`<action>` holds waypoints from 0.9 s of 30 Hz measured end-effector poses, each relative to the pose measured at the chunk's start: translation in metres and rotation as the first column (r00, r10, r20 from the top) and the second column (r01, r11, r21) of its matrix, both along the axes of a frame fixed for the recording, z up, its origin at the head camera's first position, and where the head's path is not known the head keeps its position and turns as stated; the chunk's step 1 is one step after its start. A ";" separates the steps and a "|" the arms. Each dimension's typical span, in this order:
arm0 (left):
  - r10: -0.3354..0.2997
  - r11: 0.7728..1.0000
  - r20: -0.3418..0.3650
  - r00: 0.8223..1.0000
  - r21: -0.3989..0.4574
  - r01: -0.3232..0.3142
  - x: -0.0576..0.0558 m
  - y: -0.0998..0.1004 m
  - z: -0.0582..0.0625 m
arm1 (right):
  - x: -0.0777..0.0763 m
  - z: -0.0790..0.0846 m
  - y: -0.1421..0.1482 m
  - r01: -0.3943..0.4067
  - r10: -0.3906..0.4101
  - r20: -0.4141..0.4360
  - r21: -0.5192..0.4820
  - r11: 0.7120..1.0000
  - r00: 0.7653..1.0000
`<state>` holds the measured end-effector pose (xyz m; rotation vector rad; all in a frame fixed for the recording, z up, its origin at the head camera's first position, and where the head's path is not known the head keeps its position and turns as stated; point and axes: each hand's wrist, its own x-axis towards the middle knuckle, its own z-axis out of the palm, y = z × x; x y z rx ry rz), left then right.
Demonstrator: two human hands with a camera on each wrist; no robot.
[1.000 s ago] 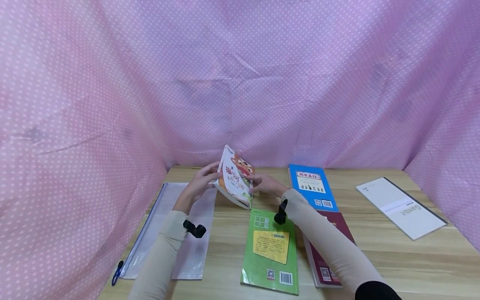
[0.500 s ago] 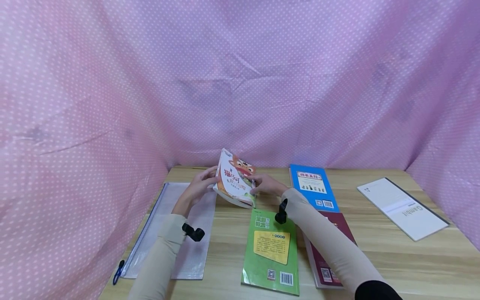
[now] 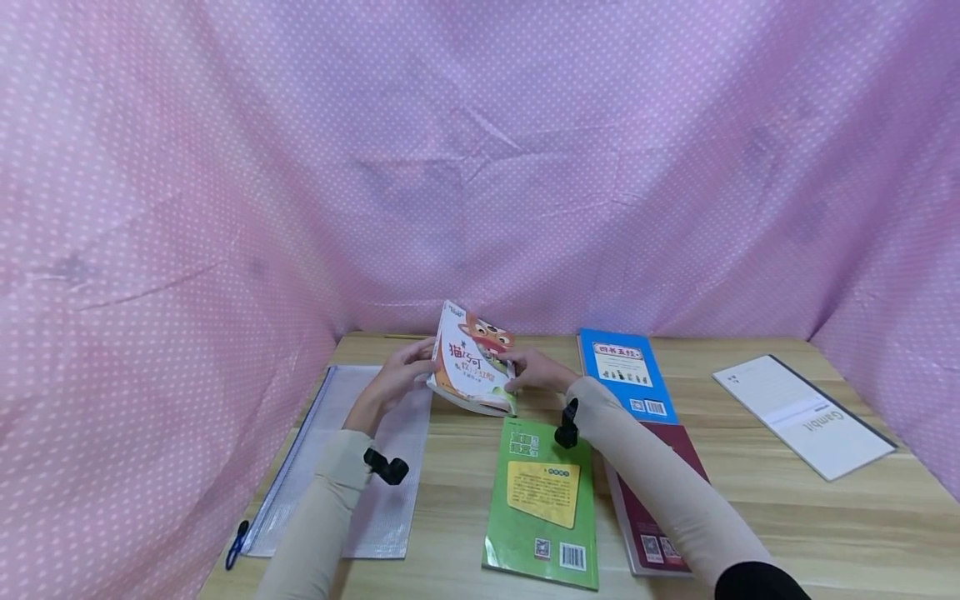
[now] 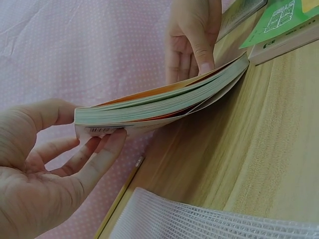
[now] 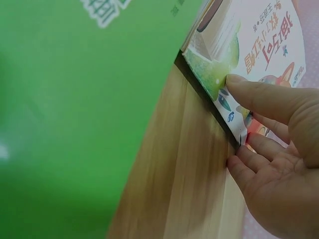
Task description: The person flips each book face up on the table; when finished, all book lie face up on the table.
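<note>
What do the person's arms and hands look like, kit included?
The left hand and right hand are ungloved. Left sleeve and right sleeve: plain beige. Each wrist carries a small black unit. Black material shows beyond the right sleeve. No cables visible.

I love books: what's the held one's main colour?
The cover is mostly white, clearest in the head view.

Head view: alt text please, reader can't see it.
A person's left grip and right grip hold a tilted white paperback at a wooden table. Nearer lies a green book; rightward, a blue book, maroon book and white book lettered Gambit. A mesh pouch lies left; pink dotted cloth hangs behind.
</note>
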<state>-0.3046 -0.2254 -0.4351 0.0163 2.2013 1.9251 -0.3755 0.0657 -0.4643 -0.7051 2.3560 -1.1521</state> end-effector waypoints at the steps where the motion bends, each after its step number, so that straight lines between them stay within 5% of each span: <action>1: -0.001 1.000 0.004 1.000 0.002 0.001 0.000 0.000 -0.001 | 0.000 0.000 0.001 -0.003 0.003 -0.004 0.001 1.000 1.000; 27: -0.044 0.997 0.045 0.998 -0.066 0.047 -0.005 0.015 -0.019 | 0.006 0.008 0.027 0.066 -0.066 -0.005 0.120 0.991 0.998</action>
